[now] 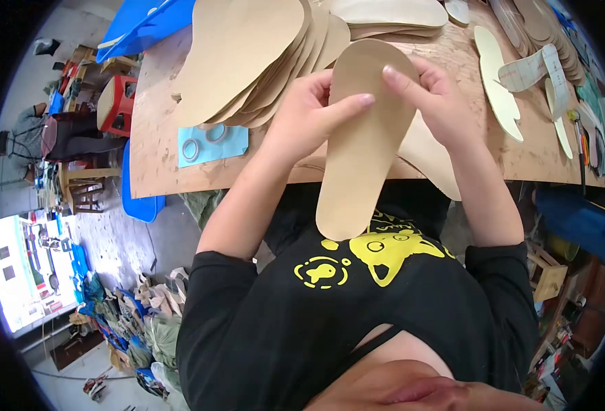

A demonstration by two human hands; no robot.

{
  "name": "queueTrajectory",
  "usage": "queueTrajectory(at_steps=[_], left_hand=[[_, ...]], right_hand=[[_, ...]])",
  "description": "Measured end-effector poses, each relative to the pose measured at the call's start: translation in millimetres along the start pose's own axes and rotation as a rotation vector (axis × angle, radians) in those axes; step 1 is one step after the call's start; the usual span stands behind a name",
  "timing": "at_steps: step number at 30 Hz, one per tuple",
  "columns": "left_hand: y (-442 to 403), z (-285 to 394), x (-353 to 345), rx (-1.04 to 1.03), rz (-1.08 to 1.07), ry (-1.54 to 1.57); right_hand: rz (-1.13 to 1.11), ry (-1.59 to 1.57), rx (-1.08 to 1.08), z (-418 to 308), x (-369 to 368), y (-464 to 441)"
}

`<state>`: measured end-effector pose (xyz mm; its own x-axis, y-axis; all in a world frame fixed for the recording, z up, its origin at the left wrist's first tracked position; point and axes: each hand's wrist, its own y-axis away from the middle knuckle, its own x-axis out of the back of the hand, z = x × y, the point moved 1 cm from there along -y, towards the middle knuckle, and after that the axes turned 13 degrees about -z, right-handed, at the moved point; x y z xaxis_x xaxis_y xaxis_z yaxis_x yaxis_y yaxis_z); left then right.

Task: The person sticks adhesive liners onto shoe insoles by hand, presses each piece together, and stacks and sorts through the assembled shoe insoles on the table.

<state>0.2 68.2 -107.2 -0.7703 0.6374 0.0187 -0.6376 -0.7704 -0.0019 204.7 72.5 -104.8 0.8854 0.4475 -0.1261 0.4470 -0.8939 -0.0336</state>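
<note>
A long tan insole-shaped piece (pixel 360 151) is held up over the table's front edge, its narrower end hanging down before the black shirt. My left hand (pixel 309 113) grips its left edge near the top, thumb flat on the face. On the other side my right hand (pixel 436 96) holds the upper right edge, its thumb pressing the face too. The fingers behind the piece are hidden. Another pale tan piece (pixel 431 154) lies on the table under my right hand, partly past the edge. Left of my hands is a stack of large tan sheets (pixel 247 55).
The wooden table (pixel 155 151) also bears a blue sheet (pixel 203 156) with tape rolls, cream cut-outs (pixel 494 82), a curved template (pixel 552 72) and more stacked pieces (pixel 391 14). A blue bin (pixel 138 31) stands at the upper left. Farther left a person (pixel 32 140) sits near a red stool (pixel 116 106).
</note>
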Motion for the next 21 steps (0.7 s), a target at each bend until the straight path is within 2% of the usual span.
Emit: queueTrajectory(at_steps=[1,4,7,10,11,14,17,21], left_hand=[[-3.8,0.0,-1.1,0.000,0.007,0.014],[-9.2,-4.2,-7.3,0.039,-0.006,-0.058],[-10.0,-4.4,-6.2,0.078,-0.057,-0.091],[-6.7,1.8,-2.6,0.111,-0.090,-0.080],[-5.6,3.3,-2.5,0.123,-0.098,-0.076],[-5.2,4.9,-1.6,0.149,-0.137,-0.053],[5.4,3.6,-7.7,0.137,-0.169,-0.143],[11.4,18.4,-5.6,0.253,-0.201,-0.178]], right_hand=[[0.006,-0.011,-0.001,0.9,1.4,-1.3],[0.175,0.495,0.172,-8.4,-6.3,-1.0],[0.084,0.574,0.051,-10.7,9.1,-0.8],[0.027,0.198,0.129,-4.4,24.3,-8.2],[0.025,0.212,0.240,0.6,21.8,-11.5],[0.011,0.574,0.122,-7.1,20.8,-1.6],[0.211,0.263,0.223,-13.2,24.8,0.0],[0.168,0.333,0.187,-16.6,16.2,8.1]])
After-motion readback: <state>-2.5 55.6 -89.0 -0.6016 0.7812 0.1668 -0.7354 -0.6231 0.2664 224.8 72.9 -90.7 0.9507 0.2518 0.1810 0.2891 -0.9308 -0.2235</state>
